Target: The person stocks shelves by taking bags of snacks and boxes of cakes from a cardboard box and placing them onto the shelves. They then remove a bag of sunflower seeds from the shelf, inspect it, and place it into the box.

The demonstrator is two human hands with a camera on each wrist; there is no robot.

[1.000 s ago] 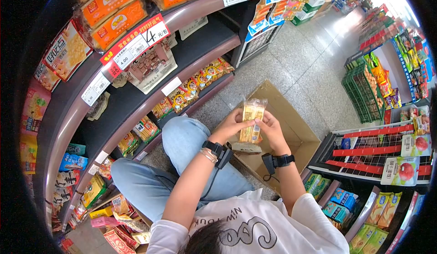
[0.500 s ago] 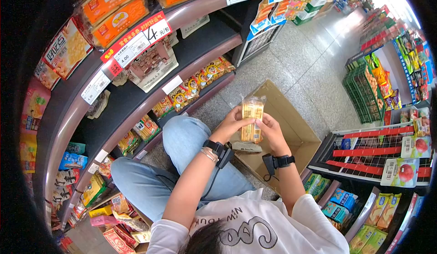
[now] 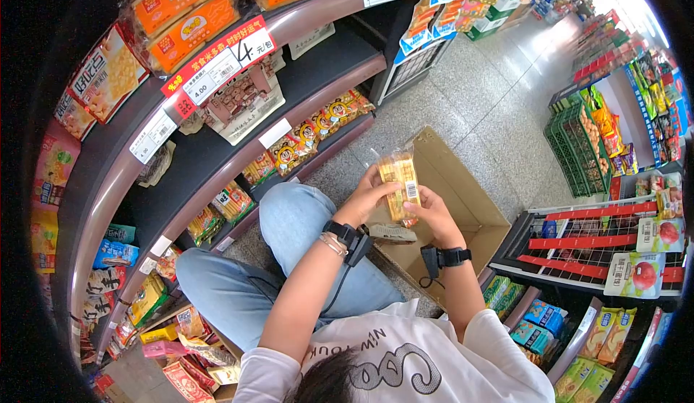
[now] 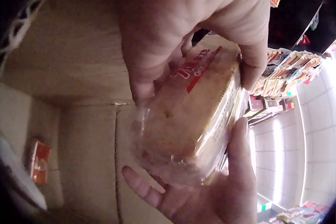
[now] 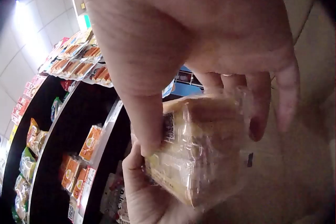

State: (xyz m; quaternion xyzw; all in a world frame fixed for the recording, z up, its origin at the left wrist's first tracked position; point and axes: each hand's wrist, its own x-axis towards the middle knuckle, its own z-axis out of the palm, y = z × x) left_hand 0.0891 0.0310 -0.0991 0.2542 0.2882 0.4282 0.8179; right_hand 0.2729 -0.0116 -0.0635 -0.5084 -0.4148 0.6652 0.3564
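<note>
A clear-wrapped pack of yellow biscuits (image 3: 397,182) is held between both hands over the cardboard box (image 3: 470,186). My left hand (image 3: 370,195) grips its left side, thumb across the front. On the other side, my right hand (image 3: 430,209) pinches the lower right part near a barcode. In the left wrist view, red print marks the pack's (image 4: 178,113) wrapped face, with the left hand (image 4: 194,14) around it. The right wrist view has the right hand's (image 5: 199,40) thumb on one side of the pack (image 5: 205,140) and fingers on the other.
Inside the box, a grey-brown packet (image 3: 392,234) lies under the hands. A curved snack shelf (image 3: 238,157) runs along the left. At lower left stands a box of mixed packets (image 3: 195,352). A green crate (image 3: 578,150) and a wire rack (image 3: 593,237) stand right.
The pack has turned, its top tilting left, and a barcode now shows on its right side. My right hand has shifted slightly lower on it. The seated body has stayed put.
</note>
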